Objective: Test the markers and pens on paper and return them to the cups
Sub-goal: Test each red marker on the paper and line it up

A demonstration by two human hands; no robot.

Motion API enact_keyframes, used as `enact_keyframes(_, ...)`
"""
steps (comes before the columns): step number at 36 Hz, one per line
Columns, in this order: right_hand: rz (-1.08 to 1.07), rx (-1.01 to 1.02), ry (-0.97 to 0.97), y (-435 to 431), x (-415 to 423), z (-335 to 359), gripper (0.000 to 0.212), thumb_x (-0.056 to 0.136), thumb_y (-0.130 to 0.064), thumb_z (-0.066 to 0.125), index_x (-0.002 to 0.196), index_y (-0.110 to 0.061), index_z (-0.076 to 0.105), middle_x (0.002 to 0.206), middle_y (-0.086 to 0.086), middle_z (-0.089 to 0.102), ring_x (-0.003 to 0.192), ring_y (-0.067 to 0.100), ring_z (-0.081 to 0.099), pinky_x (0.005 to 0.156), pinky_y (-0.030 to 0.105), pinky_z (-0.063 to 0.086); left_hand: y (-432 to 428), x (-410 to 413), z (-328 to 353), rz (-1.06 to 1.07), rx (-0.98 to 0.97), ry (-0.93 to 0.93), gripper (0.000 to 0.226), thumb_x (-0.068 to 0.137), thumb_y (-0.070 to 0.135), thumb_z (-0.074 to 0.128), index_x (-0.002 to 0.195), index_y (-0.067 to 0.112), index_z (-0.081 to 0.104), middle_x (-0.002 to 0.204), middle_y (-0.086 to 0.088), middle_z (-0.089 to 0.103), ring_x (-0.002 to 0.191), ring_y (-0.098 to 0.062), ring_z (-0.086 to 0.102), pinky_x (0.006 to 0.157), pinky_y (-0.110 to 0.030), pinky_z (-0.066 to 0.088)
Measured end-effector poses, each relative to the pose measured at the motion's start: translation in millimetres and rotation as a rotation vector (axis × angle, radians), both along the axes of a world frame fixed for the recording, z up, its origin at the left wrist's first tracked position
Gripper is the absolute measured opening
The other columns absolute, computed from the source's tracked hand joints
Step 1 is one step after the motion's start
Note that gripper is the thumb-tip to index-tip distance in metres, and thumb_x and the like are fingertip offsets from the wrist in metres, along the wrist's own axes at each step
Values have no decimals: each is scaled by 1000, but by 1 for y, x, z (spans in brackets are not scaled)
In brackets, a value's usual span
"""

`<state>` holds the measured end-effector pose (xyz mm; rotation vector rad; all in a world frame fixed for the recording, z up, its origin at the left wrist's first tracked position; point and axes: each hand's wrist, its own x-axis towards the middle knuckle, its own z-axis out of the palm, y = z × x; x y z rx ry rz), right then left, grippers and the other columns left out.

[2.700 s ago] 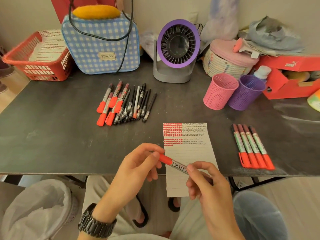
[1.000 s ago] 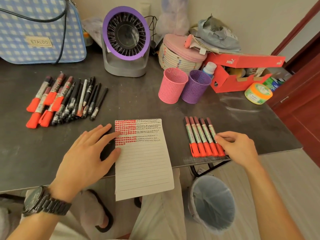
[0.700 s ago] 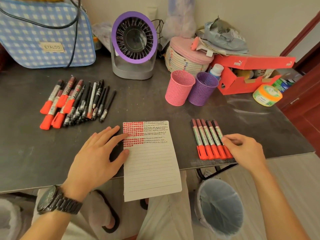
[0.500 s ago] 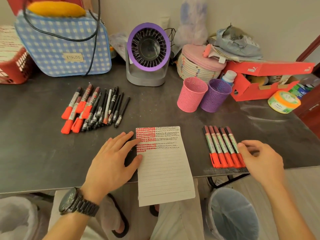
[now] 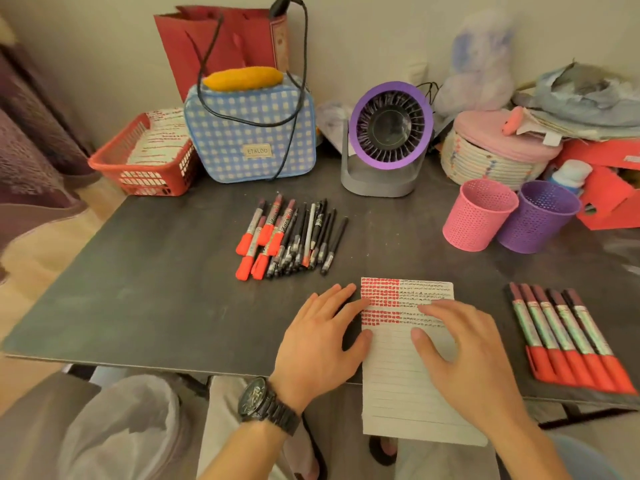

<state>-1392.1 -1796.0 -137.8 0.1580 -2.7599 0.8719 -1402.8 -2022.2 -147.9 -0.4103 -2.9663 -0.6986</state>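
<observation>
At the paper (image 5: pixel 398 393), left hand (image 5: pixel 318 344) rests straight-fingered, right hand (image 5: pixel 464 355) seemingly too, both empty; markers (image 5: pixel 561 327) alongside, red caps nearward.

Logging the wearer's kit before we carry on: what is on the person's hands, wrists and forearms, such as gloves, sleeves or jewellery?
No gloves: the left hand and right hand are bare, and no rings show. The left wrist carries a watch, dark, with a round dial and a link bracelet. The right wrist has nothing on it. No sleeves cover either forearm in view.
</observation>
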Motion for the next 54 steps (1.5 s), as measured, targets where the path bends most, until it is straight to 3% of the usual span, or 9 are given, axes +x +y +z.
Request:
enact_keyframes(4,6,82,-48,-7,-8,-9,34,88,-36,73,121,-28,70,132,-7,60,125,20,46,102,44,42,0,0,0,1,-15,4,56,98,57,39,151,39,41,163,14,28,153,-8,17,125,-32,6)
enact_keyframes(8,-6,119,-22,-7,-7,-17,35,88,-43,69,121,-32,69,132,-11,59,125,16,46,101,42,42,0,-1,0,-9,-10,-7,55,99,57,41,151,40,40,163,16,27,153,-6,15,124,-30,2)
enact_keyframes(13,5,103,-10,-4,-9,-21,37,89,-52,61,123,-37,67,133,-15,57,125,10,42,98,36,38,-15,-4,9,20,260,9,39,97,47,49,135,44,55,148,24,43,138,3,37,111,-20,33)
enact_keyframes(16,-3,87,-7,-4,-8,-23,39,89,-55,59,122,-36,67,133,-15,57,125,11,43,99,34,34,-37,-16,22,171,277,243,28,93,38,53,118,37,67,127,22,57,124,2,50,99,-14,40)
enact_keyframes(20,-12,77,-25,-5,-9,-23,36,88,-49,65,122,-36,67,133,-16,57,125,10,42,101,34,33,-80,-50,41,435,161,310,21,94,37,54,113,39,65,119,16,58,112,-10,54,85,-29,47)
enact_keyframes(30,-19,56,-27,-5,-9,-20,36,88,-51,64,121,-34,68,133,-14,58,126,10,40,103,39,36,-150,-110,49,630,-15,-213,43,93,52,59,126,24,63,128,-5,62,118,-28,59,98,-39,47)
enact_keyframes(36,-12,60,-28,-4,-10,-23,37,90,-52,64,123,-36,66,135,-12,57,126,8,37,98,32,29,-156,-118,44,677,18,-220,23,90,48,62,103,30,69,116,-3,71,110,-27,63,89,-37,50)
enact_keyframes(42,-19,47,-21,-4,-11,-24,36,89,-52,67,121,-37,66,135,-13,57,126,7,38,102,35,35,-160,-120,35,757,68,-197,21,91,42,62,103,26,70,116,-8,71,111,-32,62,84,-34,43)
enact_keyframes(54,31,41,-46,-3,-9,-19,39,91,-53,61,124,-34,65,137,-12,55,129,11,41,106,37,34,-167,-102,28,802,213,-53,36,102,40,53,121,13,68,119,-9,71,116,-31,61,98,-39,45)
